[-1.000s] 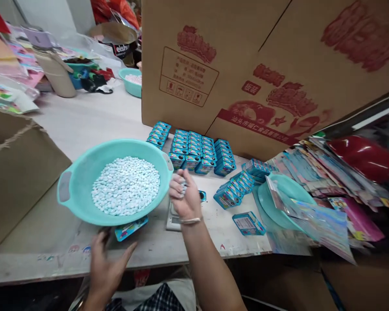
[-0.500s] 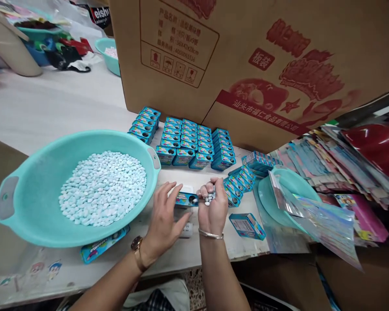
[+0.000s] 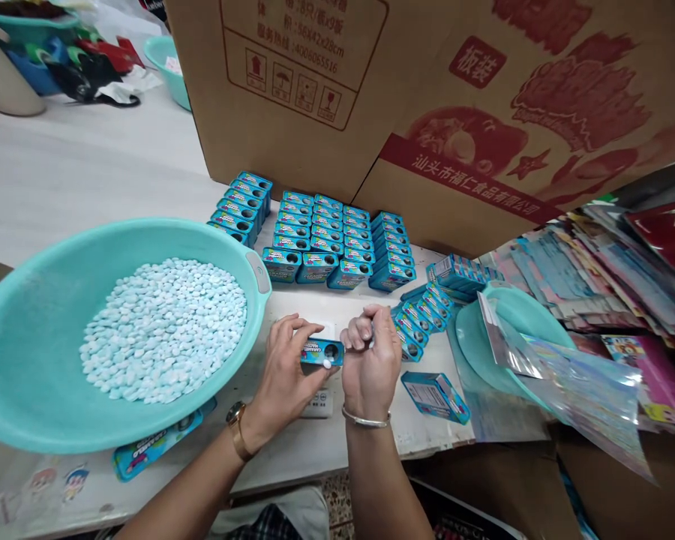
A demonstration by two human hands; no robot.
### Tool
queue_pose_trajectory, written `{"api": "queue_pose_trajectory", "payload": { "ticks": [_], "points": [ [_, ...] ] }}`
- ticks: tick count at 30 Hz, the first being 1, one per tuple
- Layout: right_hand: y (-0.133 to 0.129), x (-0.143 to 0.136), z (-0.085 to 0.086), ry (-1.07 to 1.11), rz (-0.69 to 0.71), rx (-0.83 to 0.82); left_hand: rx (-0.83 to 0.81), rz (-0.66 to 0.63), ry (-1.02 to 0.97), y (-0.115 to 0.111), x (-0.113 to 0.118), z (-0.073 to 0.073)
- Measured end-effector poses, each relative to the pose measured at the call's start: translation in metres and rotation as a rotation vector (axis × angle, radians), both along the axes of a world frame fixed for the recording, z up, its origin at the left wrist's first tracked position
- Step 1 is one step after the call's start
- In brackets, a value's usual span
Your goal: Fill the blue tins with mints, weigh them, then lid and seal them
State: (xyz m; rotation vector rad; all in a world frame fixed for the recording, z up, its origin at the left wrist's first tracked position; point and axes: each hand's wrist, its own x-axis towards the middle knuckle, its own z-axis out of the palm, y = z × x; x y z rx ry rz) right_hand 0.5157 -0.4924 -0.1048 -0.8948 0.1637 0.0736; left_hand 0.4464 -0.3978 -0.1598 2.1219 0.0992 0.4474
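My left hand [image 3: 286, 364] grips a small blue candy box [image 3: 320, 352] between thumb and fingers, its round dark opening facing up at the right end. One pale candy [image 3: 327, 364] shows at the edge of that opening. Just right of the box, my right hand [image 3: 371, 352] is curled closed, palm up, with a bit of white showing between the fingers; most of what it holds is hidden. A large turquoise basin [image 3: 34, 277] at left contains a heap of pale blue and white candies [image 3: 169, 330]. Rows of similar blue boxes [image 3: 315, 240] stand behind my hands.
A big cardboard carton [image 3: 315, 157] rises behind the rows. More blue boxes [image 3: 424, 319] lean at right, near a single lying box [image 3: 436, 396]. A smaller turquoise basin [image 3: 472, 352] with shiny plastic bags [image 3: 585, 382] sits farther right. Another blue box [image 3: 157, 442] lies partly under the large basin.
My left hand has closed on the candy box, which earlier lay beside its spread fingers. My right hand's fingers have curled over the candies seen in its palm. The view has shifted slightly.
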Motion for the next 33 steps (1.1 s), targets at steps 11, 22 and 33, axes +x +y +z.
{"api": "queue_pose_trajectory", "payload": {
  "ticks": [11,22,33],
  "points": [
    [-0.053,0.004,0.008,0.173,0.059,0.339,-0.256,0.135,-0.113,0.002,-0.025,0.024],
    [-0.084,-0.011,-0.007,0.231,0.04,0.224,-0.18,0.208,-0.099,-0.002,-0.153,-0.039],
    [-0.061,-0.007,0.002,0.239,0.044,0.251,-0.281,0.235,-0.001,-0.005,-0.132,-0.042]
  ]
}}
